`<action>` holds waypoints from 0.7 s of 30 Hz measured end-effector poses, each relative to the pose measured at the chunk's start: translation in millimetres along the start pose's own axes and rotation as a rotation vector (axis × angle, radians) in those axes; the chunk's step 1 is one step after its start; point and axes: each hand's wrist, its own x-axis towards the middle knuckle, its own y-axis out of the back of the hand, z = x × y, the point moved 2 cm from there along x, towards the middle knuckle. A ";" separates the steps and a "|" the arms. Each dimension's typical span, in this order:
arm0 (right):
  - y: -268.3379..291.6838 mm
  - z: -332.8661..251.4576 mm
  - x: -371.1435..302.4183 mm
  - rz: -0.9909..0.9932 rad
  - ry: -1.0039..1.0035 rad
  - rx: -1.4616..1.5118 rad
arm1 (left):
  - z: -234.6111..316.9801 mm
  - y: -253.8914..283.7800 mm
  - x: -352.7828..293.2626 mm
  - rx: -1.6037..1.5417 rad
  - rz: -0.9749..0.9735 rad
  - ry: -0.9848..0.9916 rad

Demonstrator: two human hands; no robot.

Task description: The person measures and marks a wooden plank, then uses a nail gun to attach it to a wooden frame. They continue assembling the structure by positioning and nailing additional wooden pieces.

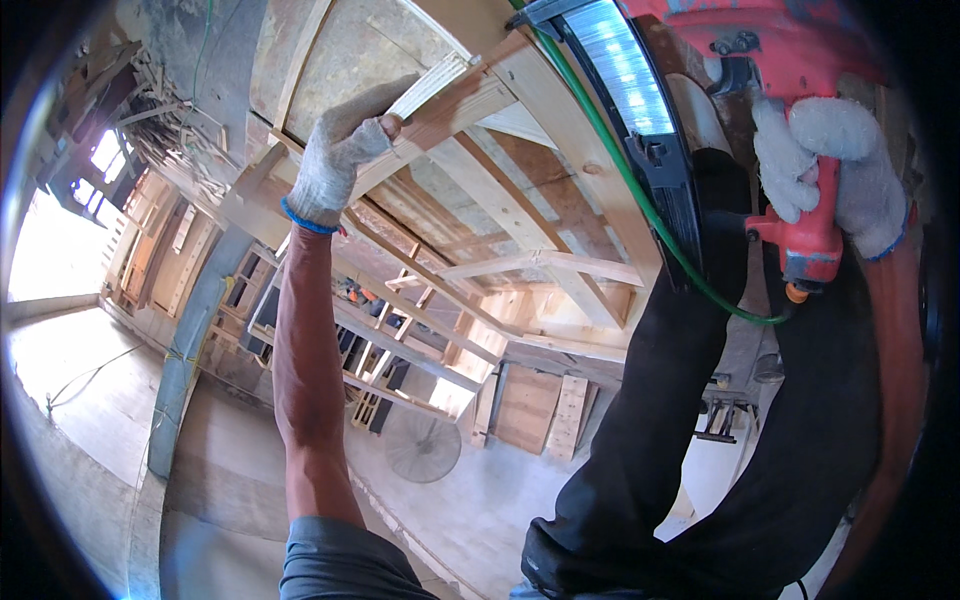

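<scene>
My left hand (pixel 335 165), in a white knit glove with a blue cuff, is closed round the end of a pale wooden strip (pixel 435 82). Its bare thumb tip presses on the strip, beside a wooden frame (pixel 455 118) of nailed boards. On the right, my gloved right hand (pixel 850 165) wraps the handle of a red nail gun (pixel 790 50). I cannot make out its trigger finger clearly. The gun's long dark magazine (pixel 668 180) shows a shiny row of nails. A green air hose (pixel 620 165) runs along the magazine and curves toward the handle's base.
My dark-trousered legs (pixel 640 440) are beside the frame. A round mesh fan guard (pixel 422 447) stands on the pale floor behind. Scrap wood (pixel 165 135) is piled at the far left, near a grey post (pixel 185 370). Boards (pixel 530 408) lean under the frame.
</scene>
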 end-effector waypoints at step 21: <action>3.3 -5.9 9.1 -0.137 -0.006 -0.058 | -20.2 4.9 1.5 -0.013 0.011 -0.017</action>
